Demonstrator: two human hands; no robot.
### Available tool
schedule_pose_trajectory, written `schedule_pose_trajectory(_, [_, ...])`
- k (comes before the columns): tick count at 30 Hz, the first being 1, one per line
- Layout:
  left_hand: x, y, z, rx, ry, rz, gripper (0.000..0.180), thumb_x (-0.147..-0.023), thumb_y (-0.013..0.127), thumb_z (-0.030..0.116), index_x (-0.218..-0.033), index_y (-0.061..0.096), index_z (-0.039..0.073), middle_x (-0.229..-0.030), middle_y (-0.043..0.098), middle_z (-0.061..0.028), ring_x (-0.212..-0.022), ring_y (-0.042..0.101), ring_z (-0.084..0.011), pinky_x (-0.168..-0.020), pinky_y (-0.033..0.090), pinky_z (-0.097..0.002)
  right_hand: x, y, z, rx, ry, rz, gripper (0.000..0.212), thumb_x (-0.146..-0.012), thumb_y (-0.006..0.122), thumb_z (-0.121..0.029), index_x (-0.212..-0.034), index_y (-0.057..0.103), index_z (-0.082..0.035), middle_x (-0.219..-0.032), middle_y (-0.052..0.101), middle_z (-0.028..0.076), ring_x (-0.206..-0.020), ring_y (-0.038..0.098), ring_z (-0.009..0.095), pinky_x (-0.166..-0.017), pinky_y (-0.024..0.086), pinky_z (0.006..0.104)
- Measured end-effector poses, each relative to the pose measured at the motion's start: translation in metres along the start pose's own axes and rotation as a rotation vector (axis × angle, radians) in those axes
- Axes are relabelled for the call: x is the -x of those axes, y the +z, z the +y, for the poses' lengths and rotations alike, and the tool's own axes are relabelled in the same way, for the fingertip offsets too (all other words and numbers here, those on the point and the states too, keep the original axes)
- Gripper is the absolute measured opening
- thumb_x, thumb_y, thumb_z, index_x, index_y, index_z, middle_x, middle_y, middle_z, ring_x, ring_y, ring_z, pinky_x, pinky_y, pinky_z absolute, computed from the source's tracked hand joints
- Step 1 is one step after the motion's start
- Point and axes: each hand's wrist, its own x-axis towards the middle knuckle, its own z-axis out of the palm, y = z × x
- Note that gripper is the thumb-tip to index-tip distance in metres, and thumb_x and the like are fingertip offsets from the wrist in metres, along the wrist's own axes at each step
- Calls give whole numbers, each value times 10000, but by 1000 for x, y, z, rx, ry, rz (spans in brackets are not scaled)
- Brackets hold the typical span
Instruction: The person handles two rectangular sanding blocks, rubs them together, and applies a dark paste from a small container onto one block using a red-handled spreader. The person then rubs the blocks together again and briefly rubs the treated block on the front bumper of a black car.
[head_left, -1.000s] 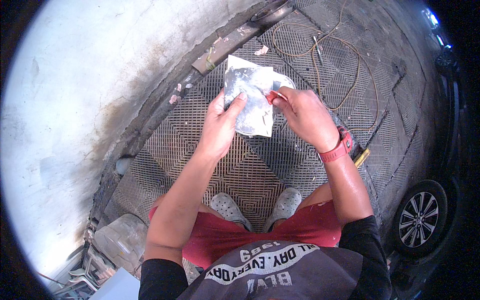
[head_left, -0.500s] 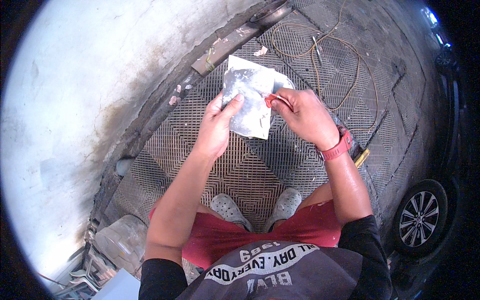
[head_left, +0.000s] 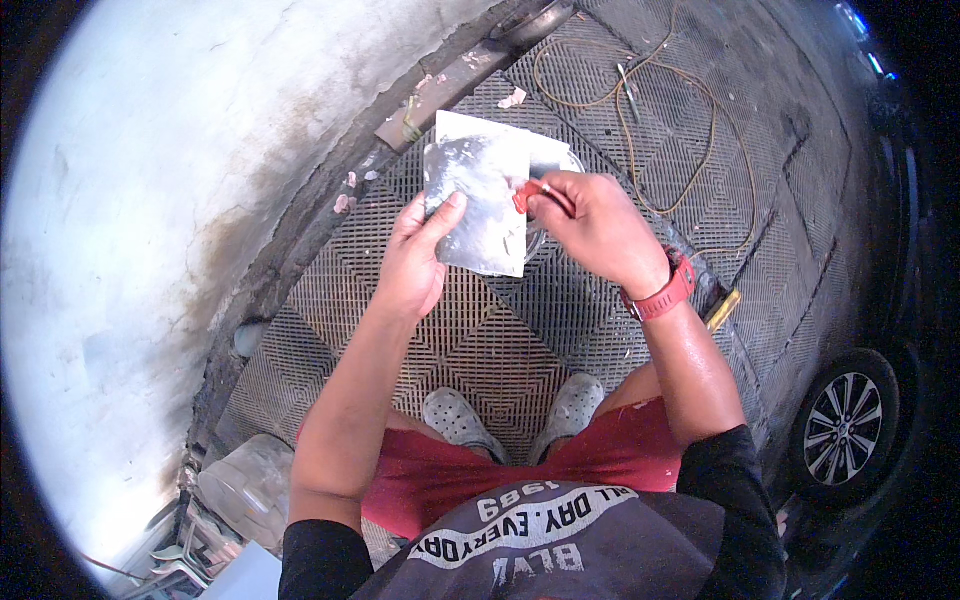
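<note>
My left hand [head_left: 415,250] grips a flat, thin panel [head_left: 480,215] by its left edge, thumb on top. The panel is white with smeared grey patches. At its right edge my right hand [head_left: 600,220] pinches a small red tool [head_left: 526,194], whose red end touches or nearly touches the panel. A dark, narrow part of it shows among my fingers; the rest is hidden. Behind the panel, a pale round-rimmed thing [head_left: 572,162] partly shows.
Slatted floor tiles [head_left: 480,370] lie below, with a thin hose [head_left: 715,180] coiled on them. A stained wall [head_left: 150,230] rises at left, a clear bucket [head_left: 250,485] near it. A car wheel [head_left: 845,430] stands at right. A yellow-handled thing [head_left: 724,310] lies beside my right wrist.
Both hands and the panel have shifted slightly left. The red tool has turned a little in my right hand, and more of its dark part shows.
</note>
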Motion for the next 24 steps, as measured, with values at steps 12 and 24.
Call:
schedule_pose_trajectory(12, [-14, -12, 32, 205, 207, 284, 436, -1082, 695, 159, -1459, 568, -19, -1443, 679, -142, -1319, 689, -261, -1135, 579, -449, -28, 5, 209, -6, 388, 247, 275, -1039, 696, -249, -1193, 822, -59, -1103, 817, 206, -1041, 800, 335, -943, 600, 439])
schedule_pose_trajectory(24, [-19, -48, 29, 300, 199, 435, 378, -1096, 638, 138, -1416, 575, -55, -1390, 692, -168, -1249, 717, -295, -1016, 650, -453, -37, 23, 146, -151, 522, 80, 697, -933, 824, -528, -1275, 625, 46, -971, 762, 280, -955, 766, 415, -892, 599, 514])
